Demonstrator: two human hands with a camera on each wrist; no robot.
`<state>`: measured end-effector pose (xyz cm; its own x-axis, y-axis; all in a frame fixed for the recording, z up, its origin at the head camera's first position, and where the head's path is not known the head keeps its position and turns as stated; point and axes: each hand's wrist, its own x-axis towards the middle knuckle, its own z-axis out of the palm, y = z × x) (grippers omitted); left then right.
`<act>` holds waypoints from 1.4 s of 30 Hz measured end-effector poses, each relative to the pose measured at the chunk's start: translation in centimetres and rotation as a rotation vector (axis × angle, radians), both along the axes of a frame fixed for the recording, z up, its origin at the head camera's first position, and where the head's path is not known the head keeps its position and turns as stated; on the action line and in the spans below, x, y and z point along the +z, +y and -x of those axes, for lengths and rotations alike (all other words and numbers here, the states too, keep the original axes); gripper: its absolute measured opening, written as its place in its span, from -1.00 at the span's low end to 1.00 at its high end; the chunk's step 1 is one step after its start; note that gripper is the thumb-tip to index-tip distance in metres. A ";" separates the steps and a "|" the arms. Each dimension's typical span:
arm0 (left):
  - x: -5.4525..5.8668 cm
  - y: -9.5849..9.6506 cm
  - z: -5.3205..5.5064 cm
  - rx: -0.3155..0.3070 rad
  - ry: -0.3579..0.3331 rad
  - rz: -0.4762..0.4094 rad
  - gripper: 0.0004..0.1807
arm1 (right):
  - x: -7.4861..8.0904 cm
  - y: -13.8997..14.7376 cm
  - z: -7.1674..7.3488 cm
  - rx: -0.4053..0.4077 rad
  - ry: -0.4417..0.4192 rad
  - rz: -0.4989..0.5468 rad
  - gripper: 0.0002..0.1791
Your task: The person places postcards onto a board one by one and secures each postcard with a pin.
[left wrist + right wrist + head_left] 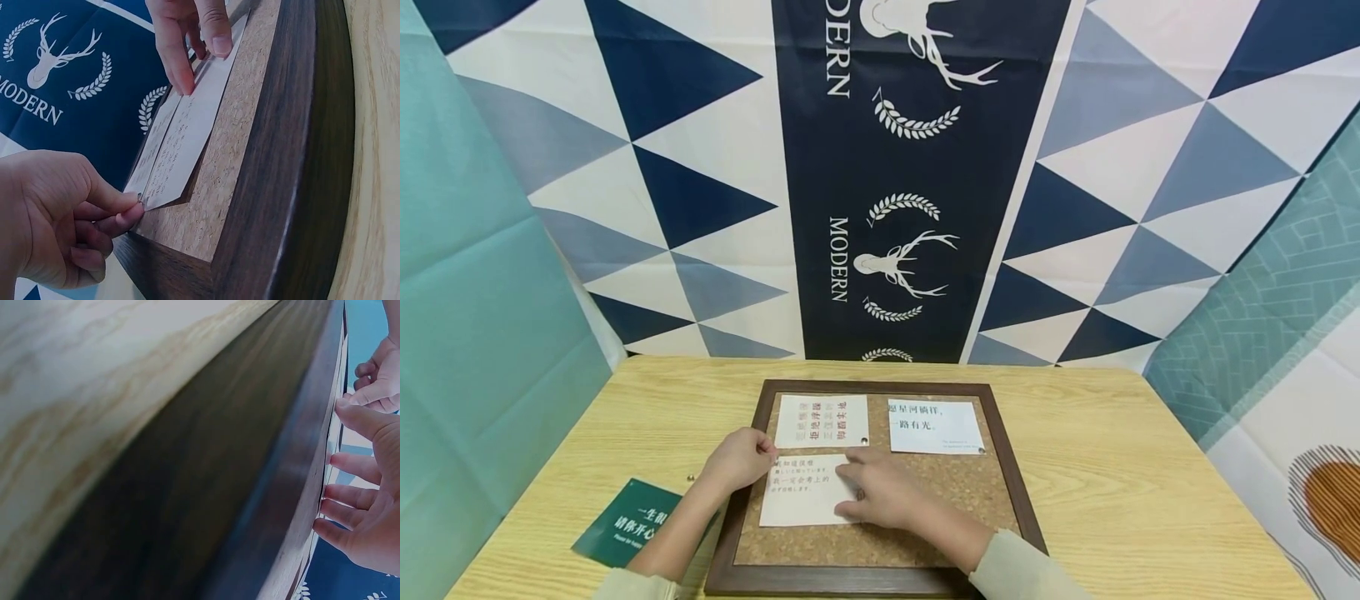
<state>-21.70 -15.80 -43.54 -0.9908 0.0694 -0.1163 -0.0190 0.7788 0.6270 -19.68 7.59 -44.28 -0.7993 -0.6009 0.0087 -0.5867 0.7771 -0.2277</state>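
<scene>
1. Corkboard in a dark brown wooden frame (pixel 835 552) lies flat on a pale yellow wood-grain table (pixel 1120 475), which probably gives both hands a steady backing to press against
2. White rectangular paper card with printed lettering (pixel 801 504) lies on the cork by the board's left edge, below the cream card with red and grey characters (pixel 820 423) at the top left corner
3. Left hand (pixel 737 462) is narrowed to a thumb-and-finger pinch at the white card's top left corner; a small metallic piece (pixel 140 198) shows at the fingertips, perhaps a pin, held there seemingly to fix that corner
4. Right hand (pixel 891 493) is spread wide, its fingertips on the white card's right part, likely so that the paper cannot slide or lift; it grips nothing that I can make out
5. White card with dark blue-grey characters (pixel 934 427) lies near the board's top right corner; like the cream one, it has a small round pin at its lower right corner, apparently what secures it
6. Dark green card with white characters (pixel 625 523) rests apart, on the table beyond the board's left edge, partly covered by the left forearm
</scene>
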 end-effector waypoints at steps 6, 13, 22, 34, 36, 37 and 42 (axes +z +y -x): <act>0.0 0.1 0.2 0.002 0.015 0.028 -0.87 | 0.0 0.0 0.0 -0.012 -0.005 -0.001 -0.40; 0.4 0.3 0.1 -0.016 0.004 0.061 -0.87 | 0.0 0.1 -0.1 0.000 0.010 0.004 -0.40; 0.3 0.3 0.3 -0.031 -0.013 0.064 -0.82 | 0.0 0.1 0.0 -0.011 -0.010 -0.016 -0.39; 0.5 0.6 1.1 -0.056 -0.037 0.128 -0.66 | 0.1 0.1 0.0 -0.011 -0.006 -0.007 -0.38; 0.5 0.7 1.1 -0.057 -0.032 0.136 -0.62 | 0.1 0.1 0.0 -0.012 -0.007 -0.009 -0.38; 0.5 0.7 1.1 -0.058 -0.029 0.139 -0.61 | 0.1 0.0 0.0 -0.012 -0.008 -0.009 -0.38; 0.4 0.5 0.9 -0.050 -0.016 0.119 -0.66 | 0.1 0.0 -0.1 -0.012 -0.005 -0.014 -0.38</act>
